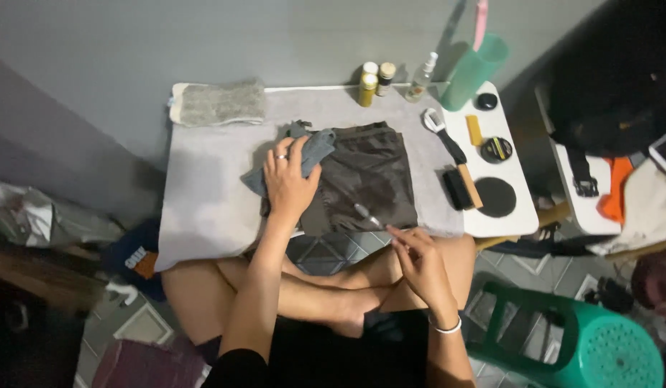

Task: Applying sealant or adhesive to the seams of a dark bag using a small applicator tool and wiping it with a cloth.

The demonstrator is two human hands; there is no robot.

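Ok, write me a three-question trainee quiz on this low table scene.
1. True or false: the left hand presses a grey cloth onto the dark bag.
2. What does the right hand hold? A) a small slim tool B) the brush C) a bottle
3. Fill in: the folded towel lies at the table's far ____ corner.

Key: 1 true; 2 A; 3 left.

Left hand [287, 185]: one ring on a finger. Right hand [419, 264]: thin white band at the wrist. Clothing: black; arms and legs bare.
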